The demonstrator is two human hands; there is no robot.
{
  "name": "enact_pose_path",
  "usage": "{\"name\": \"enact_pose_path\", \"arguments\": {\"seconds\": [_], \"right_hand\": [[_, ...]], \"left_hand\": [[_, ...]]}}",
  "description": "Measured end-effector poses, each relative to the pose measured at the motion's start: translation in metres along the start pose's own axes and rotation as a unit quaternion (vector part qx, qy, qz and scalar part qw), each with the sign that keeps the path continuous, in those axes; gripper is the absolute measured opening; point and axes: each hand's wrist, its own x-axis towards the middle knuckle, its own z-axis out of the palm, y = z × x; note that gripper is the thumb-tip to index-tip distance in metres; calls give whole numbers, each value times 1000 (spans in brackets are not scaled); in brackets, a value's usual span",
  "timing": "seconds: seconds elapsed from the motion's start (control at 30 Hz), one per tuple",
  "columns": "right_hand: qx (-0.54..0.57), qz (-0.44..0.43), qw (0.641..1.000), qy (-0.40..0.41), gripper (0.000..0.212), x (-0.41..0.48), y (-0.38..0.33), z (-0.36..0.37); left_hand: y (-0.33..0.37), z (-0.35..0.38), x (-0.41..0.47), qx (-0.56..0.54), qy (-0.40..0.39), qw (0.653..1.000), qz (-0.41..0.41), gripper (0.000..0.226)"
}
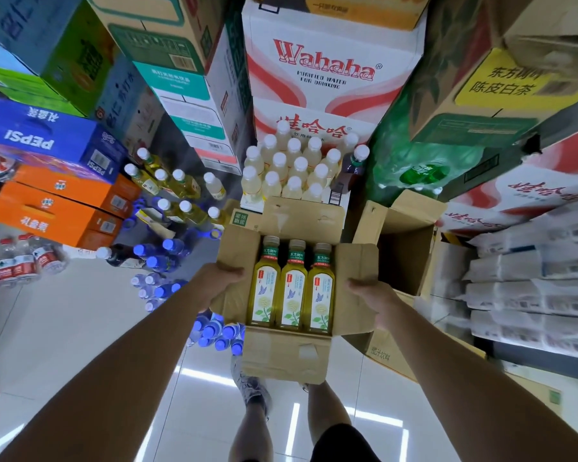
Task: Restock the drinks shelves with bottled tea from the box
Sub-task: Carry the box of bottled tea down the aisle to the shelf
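Bottled tea, three bottles side by side, lies in the open box you hold, with the Wahaha carton stack ahead and an open carton just to the right. Bare floor lies to your lower left. Your left hand and right hand each curl round a side flap, the bottles between them.

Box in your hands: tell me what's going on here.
A person holds an open cardboard box up above the floor, left hand gripping its left flap and right hand gripping its right flap. Three tea bottles lie side by side inside, caps pointing away from the person. Ahead, loose bottles stand on the floor in front of stacked cartons.
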Motion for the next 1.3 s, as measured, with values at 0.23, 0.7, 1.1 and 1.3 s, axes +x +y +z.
{"name": "enact_pose_path", "arguments": {"seconds": [0.23, 0.7, 1.1, 1.3], "right_hand": [[-20, -11, 1000, 17, 37, 5, -3, -2], [7, -37, 994, 103, 37, -53, -5, 15], [-166, -152, 963, 146, 53, -186, 7, 88], [-301, -228, 924, 67, 62, -257, 22, 151]], "left_hand": [[4, 9, 2, 56, 33, 997, 30, 51], [-25, -11, -51, 12, 115, 993, 9, 64], [-98, -92, -189, -95, 169, 980, 43, 42], [-176, -130, -284, -130, 245, 961, 15, 27]]}}
